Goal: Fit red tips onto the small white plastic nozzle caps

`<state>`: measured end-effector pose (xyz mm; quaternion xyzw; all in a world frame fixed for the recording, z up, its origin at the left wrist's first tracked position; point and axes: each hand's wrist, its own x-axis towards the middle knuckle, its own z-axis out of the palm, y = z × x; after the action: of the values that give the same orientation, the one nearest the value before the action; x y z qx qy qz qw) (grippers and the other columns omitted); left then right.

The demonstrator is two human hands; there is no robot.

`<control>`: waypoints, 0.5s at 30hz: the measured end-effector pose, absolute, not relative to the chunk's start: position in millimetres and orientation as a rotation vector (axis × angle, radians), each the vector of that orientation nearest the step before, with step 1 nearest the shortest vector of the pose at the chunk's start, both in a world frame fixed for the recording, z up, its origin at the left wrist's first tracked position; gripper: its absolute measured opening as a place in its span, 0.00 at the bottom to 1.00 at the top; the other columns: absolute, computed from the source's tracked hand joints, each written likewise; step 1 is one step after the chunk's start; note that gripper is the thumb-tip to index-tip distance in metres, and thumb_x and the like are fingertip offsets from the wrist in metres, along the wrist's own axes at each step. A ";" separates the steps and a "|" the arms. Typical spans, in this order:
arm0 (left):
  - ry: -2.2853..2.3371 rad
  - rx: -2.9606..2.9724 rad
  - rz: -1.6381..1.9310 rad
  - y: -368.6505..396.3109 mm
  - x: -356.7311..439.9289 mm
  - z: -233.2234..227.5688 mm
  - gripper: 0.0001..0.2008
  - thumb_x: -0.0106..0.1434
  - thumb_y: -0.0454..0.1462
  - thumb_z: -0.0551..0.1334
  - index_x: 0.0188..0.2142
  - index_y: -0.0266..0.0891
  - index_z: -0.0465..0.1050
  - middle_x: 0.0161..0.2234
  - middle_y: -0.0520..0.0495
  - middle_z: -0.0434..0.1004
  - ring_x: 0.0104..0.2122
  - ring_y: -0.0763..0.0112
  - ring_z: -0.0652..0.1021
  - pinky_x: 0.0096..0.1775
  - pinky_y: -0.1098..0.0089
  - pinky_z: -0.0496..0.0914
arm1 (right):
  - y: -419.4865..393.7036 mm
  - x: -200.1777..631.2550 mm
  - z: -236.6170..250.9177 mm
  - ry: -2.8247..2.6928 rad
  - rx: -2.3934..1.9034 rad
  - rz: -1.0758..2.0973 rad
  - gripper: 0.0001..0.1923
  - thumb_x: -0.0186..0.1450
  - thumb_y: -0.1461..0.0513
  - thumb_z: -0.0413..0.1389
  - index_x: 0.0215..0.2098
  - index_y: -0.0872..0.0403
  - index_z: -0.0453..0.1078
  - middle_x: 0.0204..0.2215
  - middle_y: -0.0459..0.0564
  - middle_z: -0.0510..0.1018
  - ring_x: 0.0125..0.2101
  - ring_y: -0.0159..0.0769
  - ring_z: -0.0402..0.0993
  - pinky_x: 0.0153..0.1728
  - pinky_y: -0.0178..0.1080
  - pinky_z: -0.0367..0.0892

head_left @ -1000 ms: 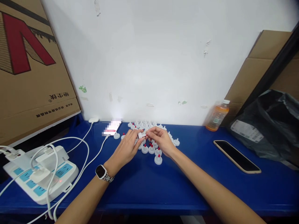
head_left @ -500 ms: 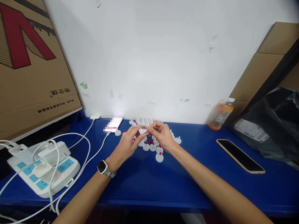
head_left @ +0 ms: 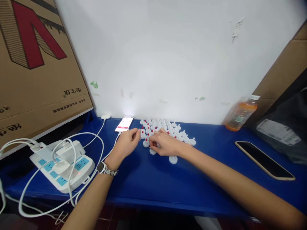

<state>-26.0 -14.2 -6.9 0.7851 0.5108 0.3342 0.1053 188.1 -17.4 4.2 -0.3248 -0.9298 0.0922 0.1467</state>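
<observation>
Several white round nozzle caps (head_left: 145, 143) stand together on the blue table (head_left: 141, 179), some with small red tips. My right hand (head_left: 165, 143) is at the front of this group. Its fingers are closed over a white nozzle cap (head_left: 152, 152), which they partly cover. To the left of the caps, my left hand (head_left: 127, 143) hovers near the lit phone with its fingertips pressed together. Whatever might be between those fingertips is hidden. One more cap (head_left: 173, 159) stands in front of my right wrist.
A lit phone (head_left: 124, 124) on a cable lies by the wall. On the left is a power strip (head_left: 64, 179) with looping white cables. A dark-screened phone (head_left: 263, 159), an orange drink bottle (head_left: 242, 113) and a black plastic bag (head_left: 283, 127) are on the right.
My hands were together above the caps around a small white piece. They have separated: the left has drawn off leftward, the right has come down to a cap. The view has shifted too.
</observation>
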 end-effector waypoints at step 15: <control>2.039 2.289 0.301 -28.0 -44.2 -28.0 0.19 0.64 0.42 0.54 0.18 0.41 0.67 0.23 0.42 0.76 0.31 0.55 0.80 0.33 0.64 0.65 | 63.4 105.8 6.7 -2.492 -1.154 0.284 0.12 0.63 0.57 0.58 0.43 0.55 0.73 0.30 0.47 0.79 0.30 0.35 0.72 0.37 0.37 0.57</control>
<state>-44.2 -28.0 -28.0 0.7429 0.6616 0.0976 0.0307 105.8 63.4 6.7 -0.4105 -0.8863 0.1010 0.1890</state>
